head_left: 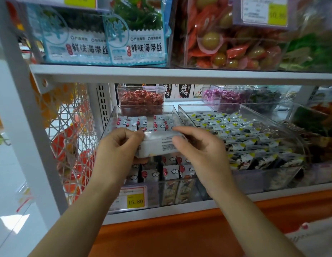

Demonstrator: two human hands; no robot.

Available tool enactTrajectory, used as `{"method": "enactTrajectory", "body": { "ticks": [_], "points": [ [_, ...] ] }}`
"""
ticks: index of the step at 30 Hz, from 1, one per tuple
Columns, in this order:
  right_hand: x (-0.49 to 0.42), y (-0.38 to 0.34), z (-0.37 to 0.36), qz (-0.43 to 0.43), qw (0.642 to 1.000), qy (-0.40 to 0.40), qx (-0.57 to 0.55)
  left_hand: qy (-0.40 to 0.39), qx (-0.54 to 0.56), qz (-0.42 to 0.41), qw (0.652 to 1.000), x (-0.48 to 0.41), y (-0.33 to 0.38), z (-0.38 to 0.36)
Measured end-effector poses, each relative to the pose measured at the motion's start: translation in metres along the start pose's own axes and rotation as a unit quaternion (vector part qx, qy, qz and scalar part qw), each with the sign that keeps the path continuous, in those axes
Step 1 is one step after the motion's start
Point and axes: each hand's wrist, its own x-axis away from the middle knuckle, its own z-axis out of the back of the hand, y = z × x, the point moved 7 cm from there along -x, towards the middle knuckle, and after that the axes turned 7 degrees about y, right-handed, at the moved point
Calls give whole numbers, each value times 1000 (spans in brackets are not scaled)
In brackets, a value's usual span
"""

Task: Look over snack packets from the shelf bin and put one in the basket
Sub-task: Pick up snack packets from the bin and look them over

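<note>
A white snack packet (156,144) with small printed text on its back is held above a clear shelf bin (113,115) full of similar white packets with red and cloud prints. My left hand (117,147) grips the packet's left end, fingers curled over its top edge. At the packet's right end, my right hand (200,149) pinches it between thumb and fingers. The basket is not in view.
A second clear bin (272,115) of black, white and yellow packets stands to the right. A yellow price tag (135,201) reads 15.80 on the bin's front. The upper shelf (180,74) carries seaweed packs and red-green snacks. A white wire rack (72,138) hangs left.
</note>
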Motion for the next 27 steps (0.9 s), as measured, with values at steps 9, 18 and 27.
{"method": "enactTrajectory", "body": {
  "ticks": [9, 18, 27],
  "points": [
    [-10, 3, 26, 3, 989, 145, 28, 8, -196, -135, 971, -29, 11, 2],
    [-22, 21, 29, -40, 979, 196, -42, -206, -503, -169, 822, -90, -26, -68],
    [-25, 21, 22, -32, 983, 180, -24, -209, -587, -189, 759, -111, -48, -63]
  ]
}}
